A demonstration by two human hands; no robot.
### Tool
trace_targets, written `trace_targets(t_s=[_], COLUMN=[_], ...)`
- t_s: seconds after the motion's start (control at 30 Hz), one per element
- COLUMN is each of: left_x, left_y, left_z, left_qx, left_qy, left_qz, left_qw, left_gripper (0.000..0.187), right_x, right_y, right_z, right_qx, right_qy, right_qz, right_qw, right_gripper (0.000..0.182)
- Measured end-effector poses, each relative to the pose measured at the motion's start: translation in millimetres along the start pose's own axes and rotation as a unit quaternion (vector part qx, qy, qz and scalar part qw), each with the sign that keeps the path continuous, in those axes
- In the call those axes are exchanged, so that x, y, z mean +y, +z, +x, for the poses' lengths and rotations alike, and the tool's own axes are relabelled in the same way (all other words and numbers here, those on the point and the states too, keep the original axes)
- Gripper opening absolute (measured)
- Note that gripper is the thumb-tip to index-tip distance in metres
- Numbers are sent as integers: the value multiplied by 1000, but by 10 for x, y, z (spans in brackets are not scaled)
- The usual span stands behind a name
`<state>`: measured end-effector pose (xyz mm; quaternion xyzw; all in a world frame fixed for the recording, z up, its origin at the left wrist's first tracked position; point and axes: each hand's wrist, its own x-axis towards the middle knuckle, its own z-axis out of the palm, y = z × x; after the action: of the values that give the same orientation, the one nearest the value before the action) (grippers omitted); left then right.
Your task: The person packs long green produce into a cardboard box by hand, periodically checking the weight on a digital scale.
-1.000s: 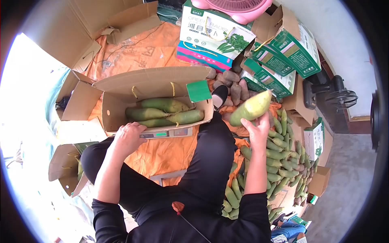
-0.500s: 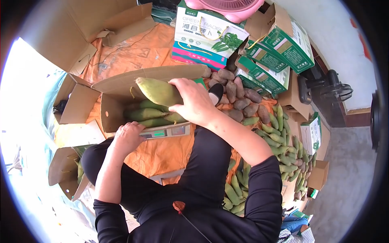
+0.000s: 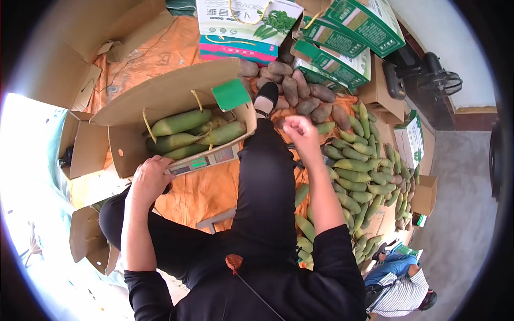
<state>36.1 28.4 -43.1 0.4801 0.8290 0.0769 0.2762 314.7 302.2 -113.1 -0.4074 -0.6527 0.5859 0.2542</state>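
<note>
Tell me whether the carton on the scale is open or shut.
Open. The carton has its flap folded back, and green radishes show lying inside. It sits on the scale, whose edge the left hand touches.

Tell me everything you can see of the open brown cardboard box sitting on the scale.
The open brown cardboard box is plain corrugated card with its flaps up, yellow cord handles and a green tab on one flap. It sits tilted on a flat digital scale over the orange sheet. Several long green radishes lie lengthwise inside. The left hand rests at its front edge.
</note>
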Motion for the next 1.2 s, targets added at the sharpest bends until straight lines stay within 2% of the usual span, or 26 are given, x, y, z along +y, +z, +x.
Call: trace_targets(t_s=[0.07, 0.13, 0.17, 0.2, 0.23, 0.27, 0.3, 0.37, 0.4, 0.47, 0.5, 0.57, 0.6, 0.67, 0.7, 0.77, 0.8, 0.87, 0.9, 0.97, 1.0, 1.07, 1.1, 1.17, 1.2], left_x=[-3, 94, 11, 37, 75, 99, 106, 94, 77, 70, 64, 37, 22, 12, 14, 37, 56, 127, 146, 117, 106, 103, 109, 122, 126], left_y=[-7, -51, 3, -1, -34, -43, -34, -17, -6, -3, -2, 16, 17, 9, 7, 1, -8, -31, -50, -36, -35, -40, -45, -54, -63], left_z=[-4, 6, 20, 23, 12, 11, 17, 21, 26, 40, 42, 56, 56, 52, 56, 68, 78, 98, 94, 92, 93, 99, 98, 101, 98], left_qx=[-2, -6, 4, -1, -6, -8, -15, -4, -2, -9, -12, -10, -6, 2, 8, 5, 0, -8, -23, -12, -9, 1, -5, -9, -12], left_qy=[0, -21, 6, 2, -3, 1, 8, 1, 6, 4, -1, 3, 6, 6, 10, 0, -7, -19, -24, -31, -30, -36, -34, -38, -37], left_qz=[-6, -15, 1, -8, -17, -16, -14, -5, 0, 3, 5, -1, -8, -6, -6, -8, -12, -6, -1, -20, -22, -23, -18, -14, -16], left_qw=[1000, 1000, 1000, 1000, 1000, 1000, 1000, 1000, 1000, 1000, 1000, 1000, 1000, 1000, 1000, 1000, 1000, 1000, 999, 999, 999, 999, 999, 999, 999], left_gripper=[38, 38, 38, 38, 38, 39, 39, 39, 39, 39, 39, 39, 39, 39, 39, 39, 39, 40, 41, 42, 41, 41, 39, 38, 36], right_x=[387, 816, 1256, 1181, 1378, 1622, 1861, 2893, 2756, 2305, 2309, 2320, 2321, 2353, 2353, 2342, 2365, 2474, 2526, 2609, 2609, 2625, 2635, 2661, 2651], right_y=[-115, -195, -240, -200, -184, -136, -111, -97, -106, -143, -177, -300, -346, -455, -503, -563, -593, -639, -627, -560, -539, -547, -558, -586, -589], right_z=[-178, -385, -486, -638, -788, -901, -1062, -1400, -1496, -1630, -1692, -1779, -1797, -1789, -1791, -1868, -1913, -1971, -1961, -1884, -1879, -1882, -1873, -1848, -1821], right_qx=[23, 53, 44, 38, 5, -27, -73, -143, -139, -188, -188, -201, -203, -12, -14, -129, -131, -325, -328, -470, -472, -488, -489, -488, -513], right_qy=[51, 92, 61, 93, 92, 135, 102, 91, 95, 185, 187, 192, 189, 381, 375, 230, 222, 5, -11, 29, 13, -7, -16, 14, 8], right_qz=[32, -76, -117, -260, -303, -290, -350, -350, -348, -523, -521, -604, -603, -493, -493, -687, -688, -756, -756, -745, -745, -768, -768, -747, -757], right_qw=[998, 991, 990, 960, 949, 947, 928, 921, 922, 811, 812, 747, 748, 783, 785, 677, 679, 568, 567, 473, 471, 414, 413, 451, 405], right_gripper=[23, 23, 24, 26, 25, 24, 21, 17, 17, 17, 17, 22, 22, 21, 21, 17, 17, 25, 25, 42, 42, 33, 33, 34, 34])
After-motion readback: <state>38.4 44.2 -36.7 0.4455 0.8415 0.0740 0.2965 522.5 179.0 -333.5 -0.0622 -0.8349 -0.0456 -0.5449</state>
